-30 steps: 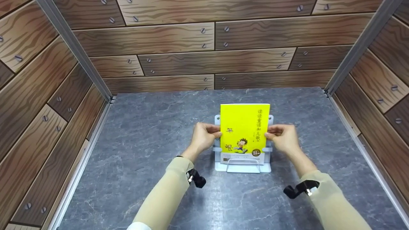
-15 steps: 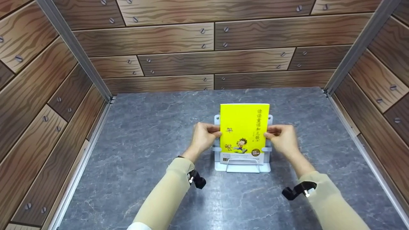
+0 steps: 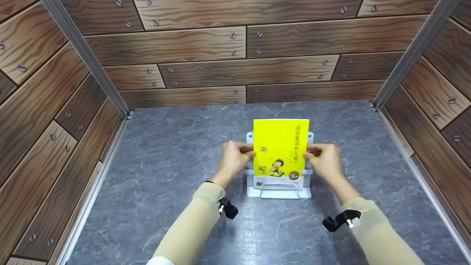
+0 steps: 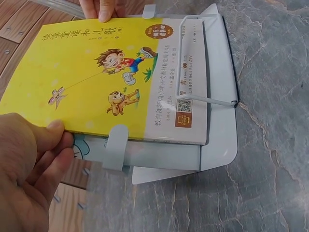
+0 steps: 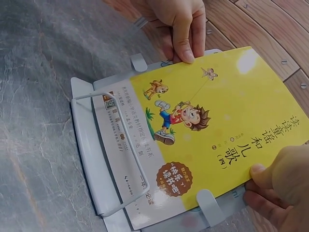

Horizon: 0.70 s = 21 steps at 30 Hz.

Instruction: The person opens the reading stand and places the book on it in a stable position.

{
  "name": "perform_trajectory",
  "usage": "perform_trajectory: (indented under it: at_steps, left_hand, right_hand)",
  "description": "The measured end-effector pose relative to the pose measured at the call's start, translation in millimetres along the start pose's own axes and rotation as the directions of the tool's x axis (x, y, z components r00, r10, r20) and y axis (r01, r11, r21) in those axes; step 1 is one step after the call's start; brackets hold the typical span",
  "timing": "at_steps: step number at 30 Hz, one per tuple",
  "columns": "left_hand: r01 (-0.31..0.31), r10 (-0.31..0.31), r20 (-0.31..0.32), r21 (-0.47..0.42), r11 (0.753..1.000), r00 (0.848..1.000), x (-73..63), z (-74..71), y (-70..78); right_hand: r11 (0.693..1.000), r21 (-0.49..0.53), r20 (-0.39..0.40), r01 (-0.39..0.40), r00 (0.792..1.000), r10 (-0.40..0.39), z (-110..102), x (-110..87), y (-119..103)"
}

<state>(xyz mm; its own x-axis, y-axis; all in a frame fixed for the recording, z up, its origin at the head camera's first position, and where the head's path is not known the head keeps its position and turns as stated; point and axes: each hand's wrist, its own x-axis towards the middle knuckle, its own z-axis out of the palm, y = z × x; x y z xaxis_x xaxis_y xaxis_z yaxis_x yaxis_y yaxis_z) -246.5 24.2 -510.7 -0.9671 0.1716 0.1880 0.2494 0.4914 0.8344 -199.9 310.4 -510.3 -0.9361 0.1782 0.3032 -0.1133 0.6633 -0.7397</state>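
A yellow book (image 3: 276, 140) with a cartoon boy and dog on its cover leans upright in a pale book stand (image 3: 254, 192). The stand's wire loop crosses the book's white lower band, and small side clips (image 4: 116, 147) reach over its edges. My left hand (image 3: 235, 158) pinches the left side, thumb at the cover's edge and fingers behind. On the opposite side my right hand (image 3: 325, 158) pinches likewise, its thumb on the cover in the right wrist view. A pale printed layer (image 4: 159, 152) shows behind the book. The fingers behind it are partly hidden.
The stand rests on a grey marbled tabletop (image 3: 176, 147). Wood-patterned panels (image 3: 202, 44) rise at the back and both sides, joined by metal corner posts (image 3: 88, 55). Black wrist mounts (image 3: 228, 208) sit on both forearms.
Almost nothing differs. My right wrist and forearm have drifted slightly left, while both hands keep their hold and the book stays in the stand.
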Motion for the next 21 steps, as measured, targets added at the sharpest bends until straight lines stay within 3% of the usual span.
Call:
perform_trajectory:
  at_steps: [21]
  left_hand:
    - [0.002,-0.002,-0.008,-0.036,0.999,1.000,-2.4,-0.8,1.5]
  right_hand:
    - [1.000,0.017,-0.020,-0.022,1.000,0.023,-0.2,-1.9,3.0]
